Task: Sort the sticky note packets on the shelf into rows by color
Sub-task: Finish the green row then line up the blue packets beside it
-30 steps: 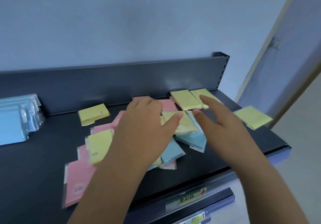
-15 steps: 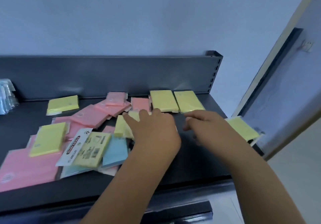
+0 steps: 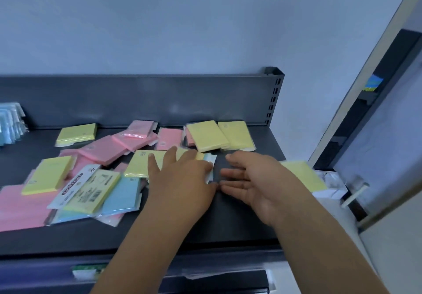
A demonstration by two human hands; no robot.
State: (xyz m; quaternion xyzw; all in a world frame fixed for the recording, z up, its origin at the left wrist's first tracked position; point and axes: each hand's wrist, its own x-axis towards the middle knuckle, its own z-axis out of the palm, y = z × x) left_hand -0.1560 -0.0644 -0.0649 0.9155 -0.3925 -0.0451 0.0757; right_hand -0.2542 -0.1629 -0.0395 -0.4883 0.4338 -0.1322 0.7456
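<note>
Left hand [image 3: 182, 179] flat, fingers spread, pressing yellow packet [image 3: 140, 163] mid-shelf [image 3: 239, 214]; right hand [image 3: 246, 179] relaxed, holding nothing, just beside. Yellow row [image 3: 212, 135] at back right corner. Risk: slide drags adjoining blue packet [image 3: 123, 195] along, mixing colours.

Dark grey shelf [image 3: 239, 220] carried mixed heap [image 3: 100, 154] of pink, yellow, blue packets at left and centre; yellow pair [image 3: 209, 135] side by side at back right; blue stack [image 3: 9, 122] at far left edge.

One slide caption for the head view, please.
Left hand rests on a yellow packet; right hand hovers open over the dark shelf.
</note>
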